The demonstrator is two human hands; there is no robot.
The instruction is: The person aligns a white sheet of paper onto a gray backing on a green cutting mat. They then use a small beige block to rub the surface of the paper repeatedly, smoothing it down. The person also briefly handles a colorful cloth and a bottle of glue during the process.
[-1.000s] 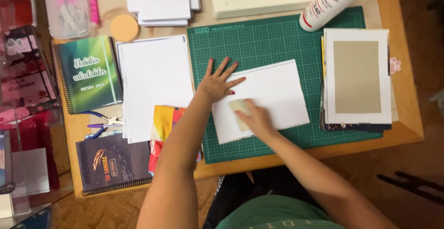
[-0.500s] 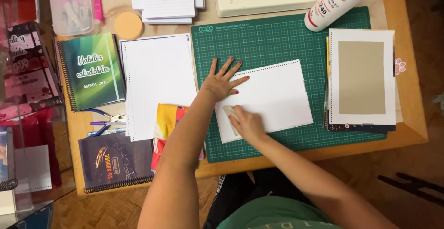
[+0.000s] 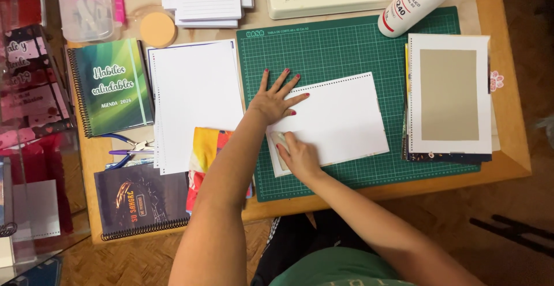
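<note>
Sliding left since a second ago, the right hand (image 3: pixel 298 158) now presses a small pad, mostly hidden under its curled fingers, near the white sheet's (image 3: pixel 340 118) lower left corner. Left hand (image 3: pixel 277 98) lies flat, fingers spread, pinning the sheet's left edge on the green mat (image 3: pixel 346 49).

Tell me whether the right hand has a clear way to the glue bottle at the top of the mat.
Probably yes: the right hand rests on the white sheet, and only flat sheet and green cutting mat lie between it and the glue bottle.
</note>
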